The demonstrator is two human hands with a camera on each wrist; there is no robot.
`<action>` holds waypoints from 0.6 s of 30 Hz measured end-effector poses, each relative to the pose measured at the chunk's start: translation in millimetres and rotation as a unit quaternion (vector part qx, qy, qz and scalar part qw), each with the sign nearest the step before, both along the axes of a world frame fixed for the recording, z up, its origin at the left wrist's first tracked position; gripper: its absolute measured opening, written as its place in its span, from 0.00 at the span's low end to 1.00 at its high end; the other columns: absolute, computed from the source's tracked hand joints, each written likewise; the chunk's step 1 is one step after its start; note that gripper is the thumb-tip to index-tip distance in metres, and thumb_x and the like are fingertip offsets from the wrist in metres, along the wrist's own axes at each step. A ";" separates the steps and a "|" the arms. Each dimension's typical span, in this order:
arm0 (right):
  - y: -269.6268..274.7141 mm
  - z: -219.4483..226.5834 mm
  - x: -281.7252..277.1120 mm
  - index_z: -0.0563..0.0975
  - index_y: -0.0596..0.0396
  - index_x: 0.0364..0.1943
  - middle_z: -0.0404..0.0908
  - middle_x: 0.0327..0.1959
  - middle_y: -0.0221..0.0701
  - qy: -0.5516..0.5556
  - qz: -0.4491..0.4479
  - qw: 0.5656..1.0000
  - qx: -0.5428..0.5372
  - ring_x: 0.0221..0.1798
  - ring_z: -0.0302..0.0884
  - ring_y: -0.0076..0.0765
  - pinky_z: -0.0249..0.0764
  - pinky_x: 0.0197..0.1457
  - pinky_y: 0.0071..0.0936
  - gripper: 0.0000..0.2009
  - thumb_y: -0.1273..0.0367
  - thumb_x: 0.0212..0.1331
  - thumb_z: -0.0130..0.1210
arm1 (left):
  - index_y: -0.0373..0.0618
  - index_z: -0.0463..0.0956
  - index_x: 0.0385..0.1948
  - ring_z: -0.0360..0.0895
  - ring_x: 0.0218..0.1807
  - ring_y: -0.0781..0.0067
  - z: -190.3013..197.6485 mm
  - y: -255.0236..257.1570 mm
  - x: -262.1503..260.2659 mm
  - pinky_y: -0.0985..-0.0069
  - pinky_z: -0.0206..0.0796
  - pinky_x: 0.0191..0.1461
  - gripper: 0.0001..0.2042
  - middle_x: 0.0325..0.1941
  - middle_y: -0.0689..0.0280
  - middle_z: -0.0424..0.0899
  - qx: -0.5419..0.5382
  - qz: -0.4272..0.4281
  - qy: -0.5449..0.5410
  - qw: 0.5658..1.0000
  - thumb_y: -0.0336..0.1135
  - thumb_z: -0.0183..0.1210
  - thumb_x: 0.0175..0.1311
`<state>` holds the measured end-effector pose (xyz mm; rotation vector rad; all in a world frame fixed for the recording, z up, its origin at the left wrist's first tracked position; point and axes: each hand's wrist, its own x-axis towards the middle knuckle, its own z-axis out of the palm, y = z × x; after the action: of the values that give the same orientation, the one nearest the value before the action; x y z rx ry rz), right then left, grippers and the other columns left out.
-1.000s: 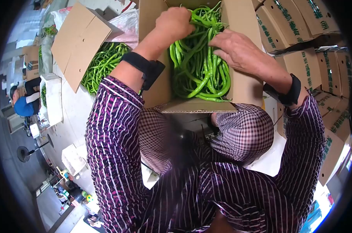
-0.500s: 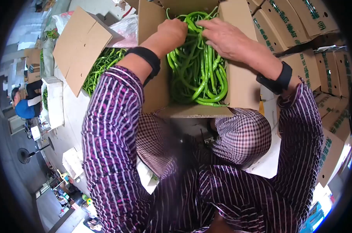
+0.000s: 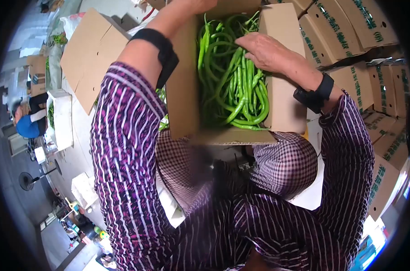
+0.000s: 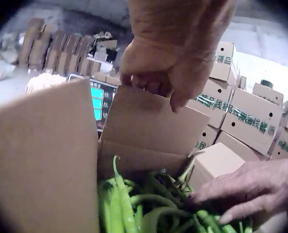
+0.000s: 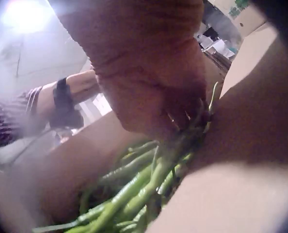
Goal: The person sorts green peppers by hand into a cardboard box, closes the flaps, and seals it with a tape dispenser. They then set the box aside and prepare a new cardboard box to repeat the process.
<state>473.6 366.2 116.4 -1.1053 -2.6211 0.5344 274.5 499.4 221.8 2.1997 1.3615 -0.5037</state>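
Left hand [image 4: 158, 65]: grip closed on the far flap [image 4: 151, 127] of the box [image 3: 182, 99], fingers curled over its edge. Right hand [image 3: 264, 52]: grip loose, fingers nearly straight, touching green peppers [image 3: 245, 88] heaped inside.

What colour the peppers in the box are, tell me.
The peppers are green, clearest in the head view.

Right hand [image 5: 148, 92] — rests on the green peppers [image 5: 134, 191] beside a cardboard wall [image 5: 250, 116]. Left arm [image 5: 47, 100], at left — striped sleeve [image 5: 10, 119], black wrist strap [image 5: 64, 104]. Bright light [image 5: 26, 14]: upper left corner.
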 end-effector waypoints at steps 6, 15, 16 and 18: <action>-2.3 7.6 -17.6 0.75 0.62 0.46 0.76 0.39 0.45 -0.182 0.033 0.982 0.042 0.46 0.75 0.52 0.74 0.47 0.42 0.13 0.70 0.59 0.53 | 0.44 0.79 0.43 0.79 0.48 0.49 -110.2 -37.7 -22.3 0.58 0.71 0.53 0.20 0.45 0.52 0.81 0.262 -0.165 -0.146 0.940 0.51 0.57 0.60; -109.1 84.3 9.3 0.78 0.62 0.45 0.81 0.37 0.43 -0.005 0.231 0.930 -0.284 0.41 0.78 0.52 0.73 0.47 0.40 0.20 0.61 0.53 0.60 | 0.35 0.63 0.60 0.56 0.69 0.38 -71.5 -109.3 6.1 0.53 0.55 0.69 0.44 0.67 0.39 0.57 0.196 -0.060 -0.051 0.977 0.61 0.66 0.48; -109.4 83.4 12.0 0.78 0.62 0.45 0.81 0.37 0.43 -0.007 0.231 0.930 -0.285 0.41 0.78 0.52 0.73 0.47 0.40 0.20 0.61 0.53 0.60 | 0.35 0.63 0.60 0.56 0.69 0.38 -71.9 -107.9 8.1 0.53 0.55 0.69 0.44 0.67 0.39 0.57 0.195 -0.059 -0.053 0.978 0.61 0.66 0.48; -104.3 85.6 10.8 0.78 0.60 0.40 0.78 0.28 0.47 -0.060 0.170 0.922 -0.343 0.38 0.78 0.53 0.71 0.42 0.43 0.14 0.66 0.52 0.57 | 0.35 0.63 0.61 0.56 0.69 0.38 -62.5 -107.6 13.0 0.54 0.54 0.70 0.45 0.66 0.40 0.59 0.137 -0.056 -0.027 0.989 0.61 0.67 0.48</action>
<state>484.4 261.9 202.0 -0.8402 -2.8145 1.5986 287.5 391.8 159.3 2.5019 1.3512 -0.3078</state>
